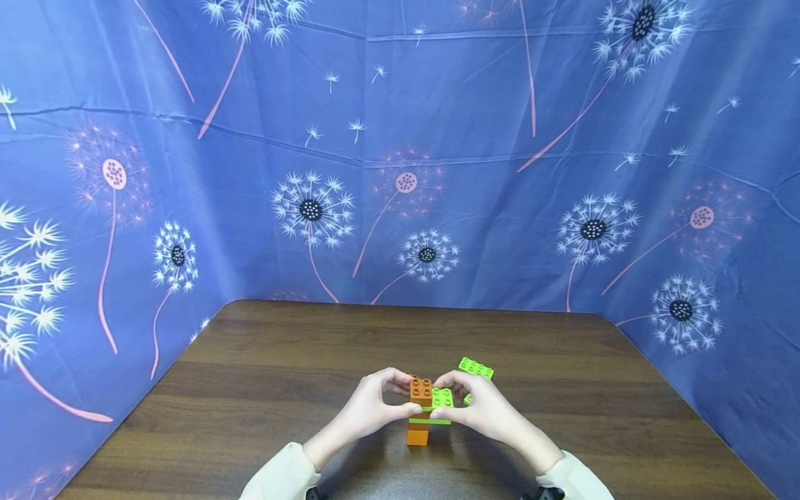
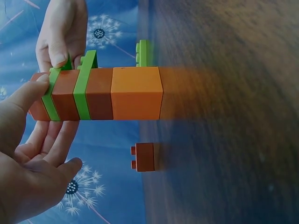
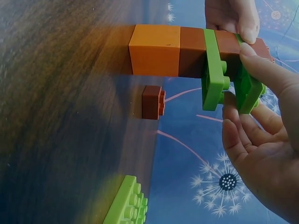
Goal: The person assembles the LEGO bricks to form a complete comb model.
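A tower of toy building bricks stands upright on the table, with an orange block (image 1: 417, 435) at its foot. Above that, brown bricks alternate with two thin green plates, and a brown brick (image 1: 421, 390) tops it. Both the upper green plate (image 1: 442, 398) and the lower green plate (image 3: 213, 88) jut out to the right. My left hand (image 1: 369, 406) holds the tower's top from the left, its thumb on the near face and fingers behind. From the right, my right hand (image 1: 484, 410) pinches the upper green plate between thumb and fingers.
A single brown brick (image 2: 147, 157) sits on the table behind the tower. Loose green plates (image 1: 476, 367) lie beyond my right hand, partly hidden by it. The wooden table (image 1: 281, 354) ends at a blue dandelion-print cloth (image 1: 500, 264).
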A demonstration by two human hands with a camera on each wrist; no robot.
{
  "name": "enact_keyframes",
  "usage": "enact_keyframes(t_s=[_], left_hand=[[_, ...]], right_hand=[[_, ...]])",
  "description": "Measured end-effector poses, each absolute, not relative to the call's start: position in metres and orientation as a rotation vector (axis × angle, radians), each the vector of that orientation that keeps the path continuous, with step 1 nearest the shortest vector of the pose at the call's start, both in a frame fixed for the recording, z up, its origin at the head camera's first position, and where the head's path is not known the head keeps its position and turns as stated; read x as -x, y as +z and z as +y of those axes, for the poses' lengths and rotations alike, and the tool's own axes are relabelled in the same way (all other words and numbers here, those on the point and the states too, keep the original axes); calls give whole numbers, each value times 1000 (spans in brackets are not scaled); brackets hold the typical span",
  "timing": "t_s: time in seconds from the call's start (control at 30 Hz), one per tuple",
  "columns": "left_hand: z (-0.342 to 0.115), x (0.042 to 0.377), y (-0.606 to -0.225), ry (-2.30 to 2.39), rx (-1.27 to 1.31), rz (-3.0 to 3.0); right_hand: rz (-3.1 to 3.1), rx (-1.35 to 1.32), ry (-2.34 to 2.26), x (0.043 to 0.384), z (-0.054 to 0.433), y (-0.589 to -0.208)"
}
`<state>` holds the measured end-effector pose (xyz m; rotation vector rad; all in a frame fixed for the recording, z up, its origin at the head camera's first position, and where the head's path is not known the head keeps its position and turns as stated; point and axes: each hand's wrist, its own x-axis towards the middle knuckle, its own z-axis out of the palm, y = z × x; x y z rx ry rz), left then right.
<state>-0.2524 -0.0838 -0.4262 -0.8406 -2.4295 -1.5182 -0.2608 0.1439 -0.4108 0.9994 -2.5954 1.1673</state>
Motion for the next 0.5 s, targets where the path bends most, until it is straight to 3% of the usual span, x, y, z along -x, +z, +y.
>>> enact_keyframes(t_s=[0.5], left_hand=[[-84, 253, -424, -1537, 826, -2447]], right_hand=[[-2472, -1158, 1094, 264, 148, -406]])
